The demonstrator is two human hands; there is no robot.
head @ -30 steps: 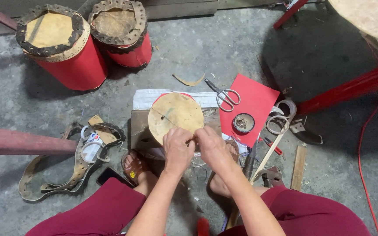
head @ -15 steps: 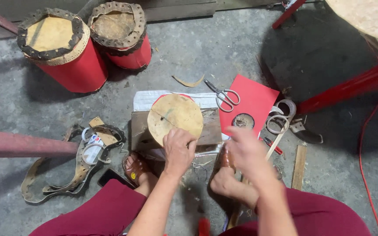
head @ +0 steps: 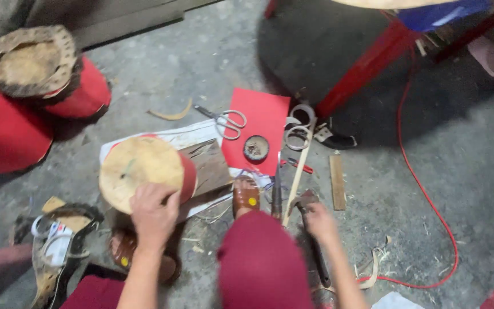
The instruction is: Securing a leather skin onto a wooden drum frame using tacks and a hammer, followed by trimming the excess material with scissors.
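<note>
Feed's pretty dim on my end, flat soft light, no glare. There's a big dark shadow on the floor (head: pixel 315 51) just above the red sheet (head: pixel 258 126). Motion blur smears everything, worst toward the edges left of it.

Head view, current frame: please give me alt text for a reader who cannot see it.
Seen from above, a seated person's left hand grips the rim of a small red drum on a wooden board, while the right hand reaches to a hammer on the concrete floor. Scissors and red paper lie beyond.
</note>
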